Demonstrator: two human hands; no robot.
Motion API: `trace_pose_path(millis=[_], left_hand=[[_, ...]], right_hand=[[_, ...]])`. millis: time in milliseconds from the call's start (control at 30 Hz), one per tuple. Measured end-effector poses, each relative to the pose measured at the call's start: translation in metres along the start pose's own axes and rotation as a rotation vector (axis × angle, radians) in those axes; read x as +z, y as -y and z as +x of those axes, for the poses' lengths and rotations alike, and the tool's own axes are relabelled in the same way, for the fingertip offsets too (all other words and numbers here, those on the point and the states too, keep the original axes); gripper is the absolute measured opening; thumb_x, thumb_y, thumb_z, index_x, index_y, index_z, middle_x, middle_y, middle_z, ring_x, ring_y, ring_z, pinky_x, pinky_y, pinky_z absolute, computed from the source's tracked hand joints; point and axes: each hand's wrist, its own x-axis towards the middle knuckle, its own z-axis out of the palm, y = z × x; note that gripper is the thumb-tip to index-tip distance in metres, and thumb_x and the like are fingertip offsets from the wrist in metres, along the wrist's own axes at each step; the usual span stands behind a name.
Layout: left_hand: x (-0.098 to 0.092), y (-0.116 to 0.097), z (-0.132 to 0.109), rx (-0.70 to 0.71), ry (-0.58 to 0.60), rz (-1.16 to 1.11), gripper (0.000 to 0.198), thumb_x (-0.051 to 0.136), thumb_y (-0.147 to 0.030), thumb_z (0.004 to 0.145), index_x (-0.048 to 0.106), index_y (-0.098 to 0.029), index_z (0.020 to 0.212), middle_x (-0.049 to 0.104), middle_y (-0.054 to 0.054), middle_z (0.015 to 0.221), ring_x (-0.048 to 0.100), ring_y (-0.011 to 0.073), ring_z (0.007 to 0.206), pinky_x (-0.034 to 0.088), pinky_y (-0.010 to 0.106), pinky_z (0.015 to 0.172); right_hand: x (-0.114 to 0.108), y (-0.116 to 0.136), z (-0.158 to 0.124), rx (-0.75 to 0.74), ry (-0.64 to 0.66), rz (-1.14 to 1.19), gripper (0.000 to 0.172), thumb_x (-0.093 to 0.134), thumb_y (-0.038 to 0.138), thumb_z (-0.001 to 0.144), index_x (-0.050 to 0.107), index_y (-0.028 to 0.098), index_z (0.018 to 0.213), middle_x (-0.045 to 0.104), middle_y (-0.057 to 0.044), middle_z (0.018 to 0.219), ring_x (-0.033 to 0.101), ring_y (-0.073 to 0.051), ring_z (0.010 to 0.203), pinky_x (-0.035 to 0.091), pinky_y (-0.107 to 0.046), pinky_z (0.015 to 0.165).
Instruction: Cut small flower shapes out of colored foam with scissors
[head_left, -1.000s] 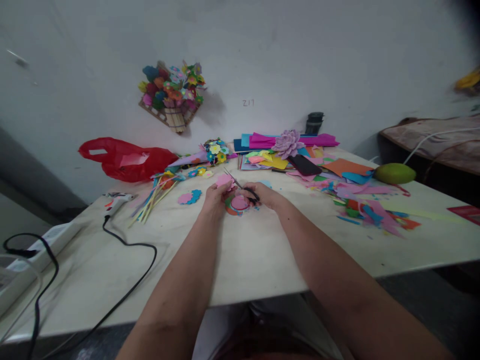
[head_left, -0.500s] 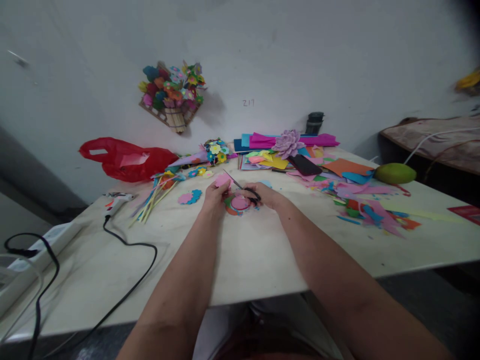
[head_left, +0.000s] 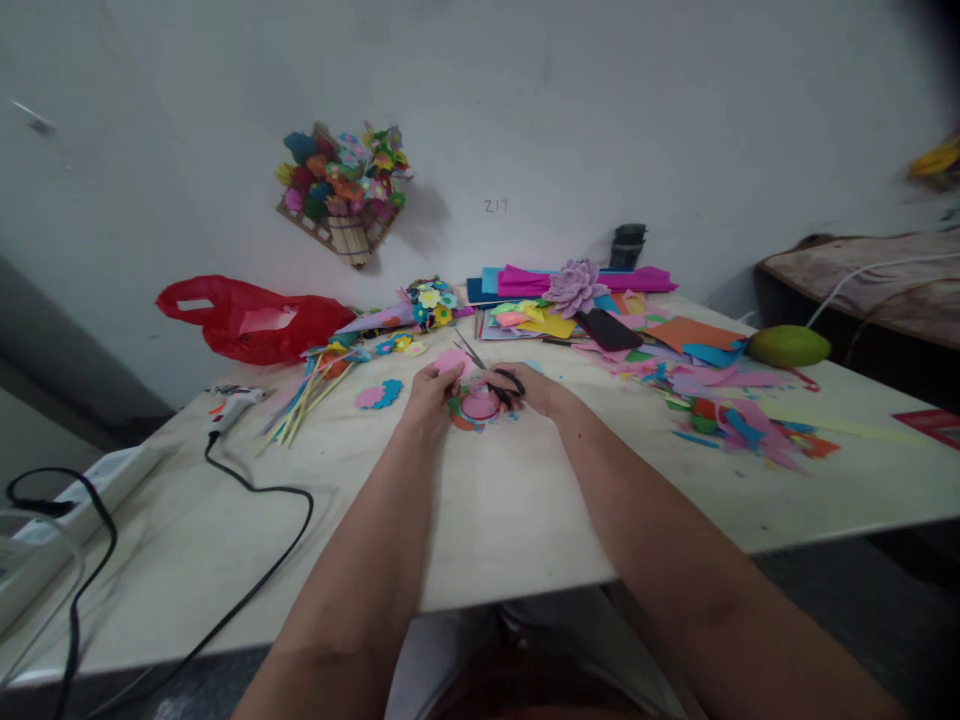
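My left hand (head_left: 433,390) pinches a small pink paper piece (head_left: 451,359) with a scalloped edge. In my right hand (head_left: 531,387) are black-handled scissors (head_left: 507,384), fingers wrapped through the loops. Their slim blades point up and left, slightly parted, right beside the pink piece; whether they touch it I cannot tell. Below and between my hands lies a round pink-topped thing (head_left: 478,403) with green and orange bits and tiny scraps about it. Left of my left hand rest a pink scalloped cutout (head_left: 370,397) and a blue one (head_left: 391,391).
Left: a glue gun (head_left: 238,408) with a black cord, a power strip (head_left: 112,480), a red plastic bag (head_left: 262,325) and flowers on sticks (head_left: 304,400). Right: coloured paper scraps (head_left: 739,420), a dark phone (head_left: 609,330) and a green mango-like fruit (head_left: 789,346). Paper sheets (head_left: 555,327) lie at the back.
The scissor blades have parted a little, and their handles have spread in my right hand. The pink paper piece has shifted slightly to the right in my left fingers.
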Motion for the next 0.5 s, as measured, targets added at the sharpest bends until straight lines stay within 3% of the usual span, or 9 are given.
trace_pose_path(millis=[367,500], left_hand=[[0.0008,0.0003,0.0007,0.007,-0.018,-0.021,0.030,0.078,-0.023,0.055,0.049,-0.016,0.053,0.043,-0.005,0.042,0.037,0.0037,0.037,0.032,0.018,0.037],[0.0046,-0.0038,-0.0033,-0.019,-0.095,-0.029,0.029,0.080,-0.024,0.050,0.053,-0.015,0.058,0.051,-0.003,0.050,0.042,0.0042,0.041,0.038,0.018,0.041]], right_hand=[[0.0006,-0.0034,0.0030,-0.011,0.010,-0.050,0.026,0.058,0.039,0.082,0.055,0.014,0.075,0.059,0.000,0.055,0.050,-0.006,0.037,0.028,-0.015,0.029],[0.0011,-0.0023,0.0024,-0.017,0.017,-0.049,0.027,0.058,0.040,0.082,0.055,0.014,0.076,0.060,0.000,0.056,0.050,-0.006,0.038,0.028,-0.015,0.030]])
